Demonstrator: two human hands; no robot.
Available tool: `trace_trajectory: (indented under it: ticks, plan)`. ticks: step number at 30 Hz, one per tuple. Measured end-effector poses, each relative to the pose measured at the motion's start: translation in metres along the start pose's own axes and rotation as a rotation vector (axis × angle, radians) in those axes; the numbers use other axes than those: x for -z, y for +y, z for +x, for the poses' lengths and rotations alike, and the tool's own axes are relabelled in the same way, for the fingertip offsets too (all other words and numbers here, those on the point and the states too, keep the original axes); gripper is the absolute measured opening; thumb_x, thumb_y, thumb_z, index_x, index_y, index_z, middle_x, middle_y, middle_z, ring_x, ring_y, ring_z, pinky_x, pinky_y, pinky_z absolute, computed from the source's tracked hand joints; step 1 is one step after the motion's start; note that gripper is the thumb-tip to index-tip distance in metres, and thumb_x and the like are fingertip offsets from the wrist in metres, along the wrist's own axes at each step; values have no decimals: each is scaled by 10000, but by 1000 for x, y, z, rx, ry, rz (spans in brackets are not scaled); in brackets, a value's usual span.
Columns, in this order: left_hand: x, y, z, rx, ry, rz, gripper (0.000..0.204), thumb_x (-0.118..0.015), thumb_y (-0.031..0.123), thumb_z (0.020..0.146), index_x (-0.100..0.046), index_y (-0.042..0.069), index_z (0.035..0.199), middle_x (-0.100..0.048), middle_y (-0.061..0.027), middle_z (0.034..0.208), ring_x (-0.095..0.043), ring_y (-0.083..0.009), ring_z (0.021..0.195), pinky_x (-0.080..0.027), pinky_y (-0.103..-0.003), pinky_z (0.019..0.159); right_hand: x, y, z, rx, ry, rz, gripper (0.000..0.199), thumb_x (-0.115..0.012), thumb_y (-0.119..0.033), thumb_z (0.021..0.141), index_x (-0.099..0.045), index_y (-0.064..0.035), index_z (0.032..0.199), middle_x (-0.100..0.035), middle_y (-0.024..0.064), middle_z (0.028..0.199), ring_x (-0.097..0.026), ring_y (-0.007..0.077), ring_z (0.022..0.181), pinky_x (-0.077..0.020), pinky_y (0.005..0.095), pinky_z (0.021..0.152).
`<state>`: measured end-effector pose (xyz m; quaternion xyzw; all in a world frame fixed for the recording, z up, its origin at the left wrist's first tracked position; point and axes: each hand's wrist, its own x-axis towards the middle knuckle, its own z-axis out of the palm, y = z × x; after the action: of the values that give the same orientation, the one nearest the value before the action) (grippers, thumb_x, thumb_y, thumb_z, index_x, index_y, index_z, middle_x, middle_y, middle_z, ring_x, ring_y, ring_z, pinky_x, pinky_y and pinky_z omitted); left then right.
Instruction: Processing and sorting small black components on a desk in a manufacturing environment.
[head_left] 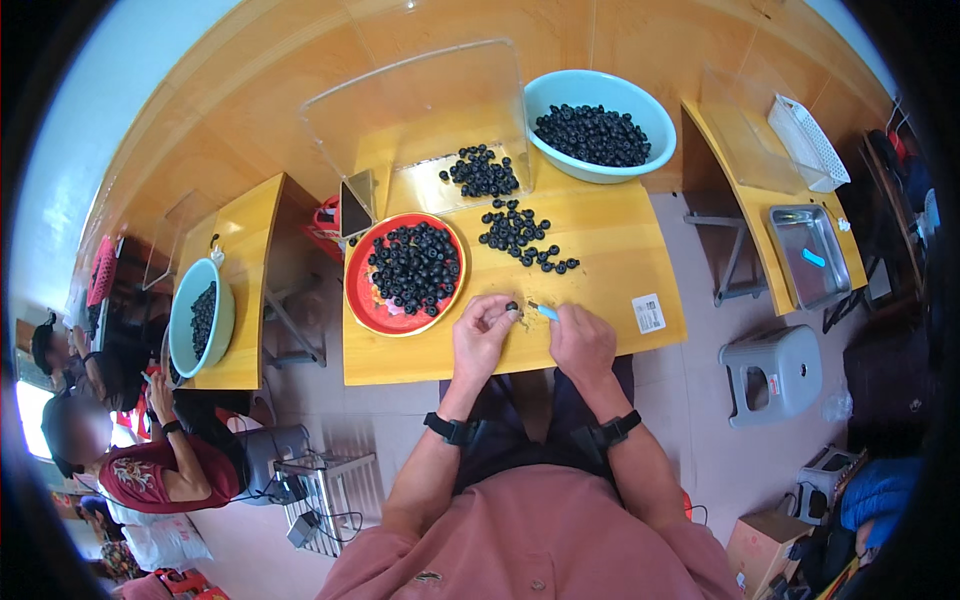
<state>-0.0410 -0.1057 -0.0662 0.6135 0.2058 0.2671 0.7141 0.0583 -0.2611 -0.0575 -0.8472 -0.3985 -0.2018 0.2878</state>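
My left hand [482,332] pinches one small dark round fruit [512,306] just above the near edge of the wooden table [610,330]. My right hand [582,340] grips a small light-blue tool [546,312] whose tip points at that fruit. A red plate [362,300] full of dark fruits lies to the left of my hands. Loose dark fruits [520,235] are scattered on the table beyond my hands. A light-blue basin [600,168] of more fruits stands at the far side.
A clear plastic screen [420,110] stands at the table's back, with a phone [357,205] leaning by it. A grey stool [772,372] is on the floor at right. A metal tray [812,255] lies on the right table. Other people sit at a left table with another basin [185,320].
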Motion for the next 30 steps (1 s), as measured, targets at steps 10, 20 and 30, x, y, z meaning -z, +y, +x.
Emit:
trace_trajectory:
  ticks: [10, 20, 30]
  plan:
    - [36, 88, 52, -573, 283, 945, 377, -732, -36, 857, -691, 39, 1224, -636, -187, 1279, -609, -372, 1180, -502, -443, 1025, 4, 4, -2, 2, 61, 32, 162, -677, -160, 896, -567, -79, 809, -544, 103, 692, -599, 316, 600, -470, 439, 534]
    - [-54, 29, 110, -526, -265, 1275, 674, -728, 419, 946, -532, 51, 1476, -438, -266, 1560, -404, -459, 1454, -362, -531, 1194, -2, 11, -11, -20, 182, 128, 139, -697, -140, 858, -580, -75, 818, -529, 122, 690, -576, 344, 598, -450, 462, 553]
    - [-43, -3, 113, -394, -160, 1448, 839, -523, 643, 1009, -445, -3, 1538, -350, -322, 1616, -313, -478, 1508, -258, -553, 1229, 3, 7, -6, -18, 173, 157, 136, -699, -95, 875, -581, -64, 815, -563, 127, 706, -594, 359, 625, -454, 467, 570]
